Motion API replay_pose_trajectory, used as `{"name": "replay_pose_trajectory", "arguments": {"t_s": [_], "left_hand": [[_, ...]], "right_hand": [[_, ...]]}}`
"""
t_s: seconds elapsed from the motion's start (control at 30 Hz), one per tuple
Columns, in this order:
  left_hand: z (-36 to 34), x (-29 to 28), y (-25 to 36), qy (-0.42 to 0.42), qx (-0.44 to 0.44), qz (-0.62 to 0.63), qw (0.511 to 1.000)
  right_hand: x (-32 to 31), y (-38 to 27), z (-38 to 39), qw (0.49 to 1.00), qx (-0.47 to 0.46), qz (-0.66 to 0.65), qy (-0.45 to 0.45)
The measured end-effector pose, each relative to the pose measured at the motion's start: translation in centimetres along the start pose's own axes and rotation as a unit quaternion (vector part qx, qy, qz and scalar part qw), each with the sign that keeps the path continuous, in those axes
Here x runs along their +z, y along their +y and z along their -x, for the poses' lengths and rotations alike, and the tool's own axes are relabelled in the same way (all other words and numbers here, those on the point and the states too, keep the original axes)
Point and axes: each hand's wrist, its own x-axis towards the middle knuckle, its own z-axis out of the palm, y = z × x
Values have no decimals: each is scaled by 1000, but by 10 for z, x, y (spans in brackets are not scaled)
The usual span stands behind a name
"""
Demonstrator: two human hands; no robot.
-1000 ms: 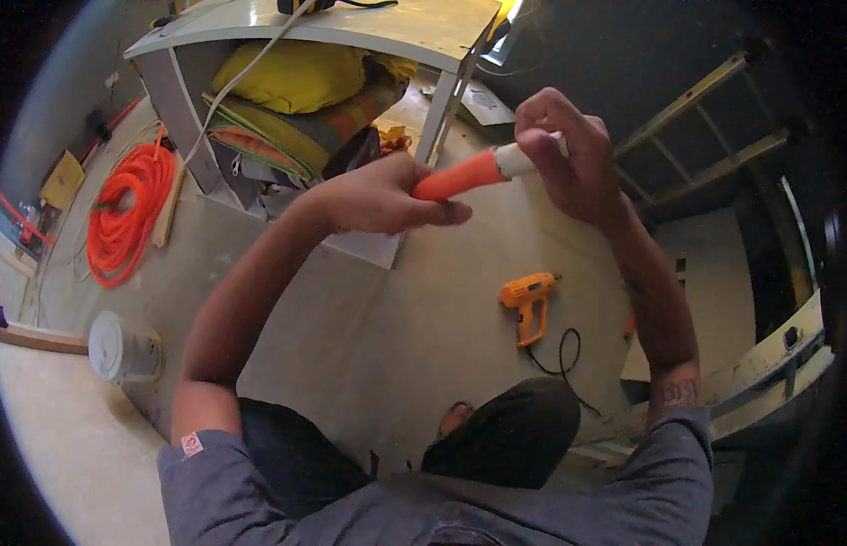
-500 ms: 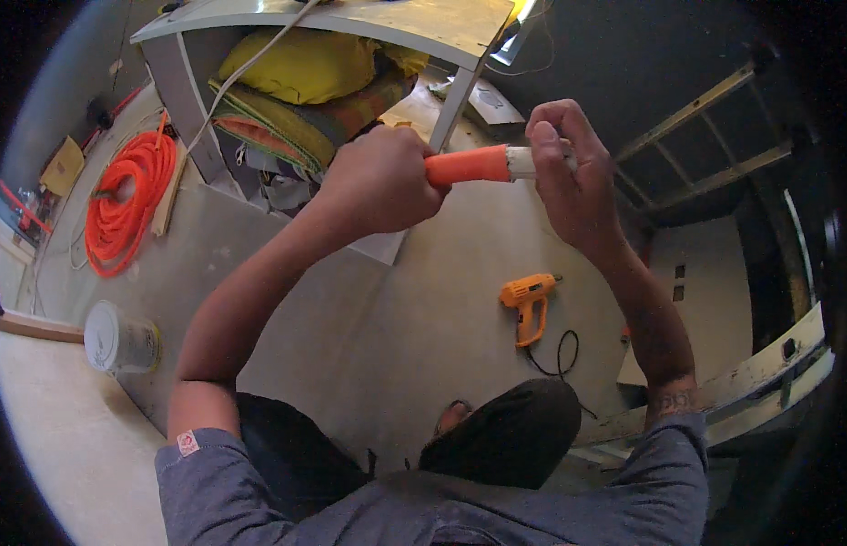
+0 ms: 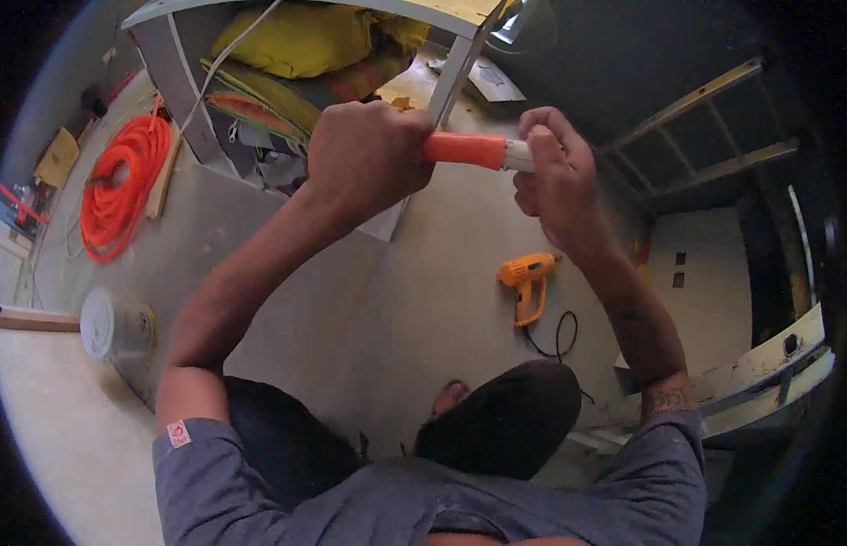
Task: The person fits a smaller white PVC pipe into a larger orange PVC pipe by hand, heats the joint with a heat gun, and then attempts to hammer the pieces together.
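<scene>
My left hand (image 3: 369,150) is closed around the left end of a short orange pipe (image 3: 469,149), held nearly level above the floor. My right hand (image 3: 555,177) is closed on a white pipe piece (image 3: 517,155) that joins the orange pipe's right end; much of the white piece is hidden by my fingers. Below my right hand, an orange heat gun (image 3: 523,273) with a black cord (image 3: 558,350) lies on the floor.
A white cabinet (image 3: 179,77) with folded yellow and green fabrics (image 3: 305,50) stands ahead. A coil of orange tubing (image 3: 123,191) and a white bucket (image 3: 114,323) are on the left. A metal ladder (image 3: 705,82) and a pale board (image 3: 696,273) are on the right.
My left hand has risen slightly and its knuckles have rolled over the orange pipe, which is now more level. My right hand still grips the white end.
</scene>
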Motion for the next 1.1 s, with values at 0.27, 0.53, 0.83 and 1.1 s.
{"name": "replay_pose_trajectory", "arguments": {"t_s": [0.27, 0.53, 0.83, 1.1], "left_hand": [[-5, -9, 15, -53, -11, 58, 997], [3, -1, 15, -201, -44, 301, 931], [-12, -5, 15, -11, -12, 195, 981], [-14, -10, -5, 257, 84, -36, 962]], "right_hand": [[-16, -8, -2, 906, -337, 253, 29], [-24, -43, -11, 759, -508, 373, -162], [-26, -51, -27, 907, -310, 283, -32], [-11, -71, -8, 991, 119, -51, -32]]}}
